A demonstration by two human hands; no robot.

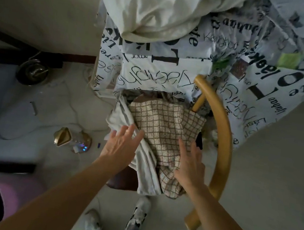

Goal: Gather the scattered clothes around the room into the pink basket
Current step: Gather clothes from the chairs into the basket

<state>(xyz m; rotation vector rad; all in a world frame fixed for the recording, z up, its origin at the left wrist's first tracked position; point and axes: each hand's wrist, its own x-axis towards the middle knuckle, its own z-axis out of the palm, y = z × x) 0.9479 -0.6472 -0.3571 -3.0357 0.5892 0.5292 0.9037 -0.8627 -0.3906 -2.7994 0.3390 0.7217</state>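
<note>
Fingers straight: left hand, right hand over clothes beside lettered sheet.

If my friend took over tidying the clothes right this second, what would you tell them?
Left hand: open, fingers spread, at the pale grey garment.
Right hand: open, over the checked garment.
Both garments lie heaped on the chair beside the bed.
The pink basket stands on the floor at the lower left; what is inside it cannot be seen.
Done: hands have reached the pile, but nothing is gripped yet.
Left: grip both garments, carry them to the basket, then look for more clothes.
</note>
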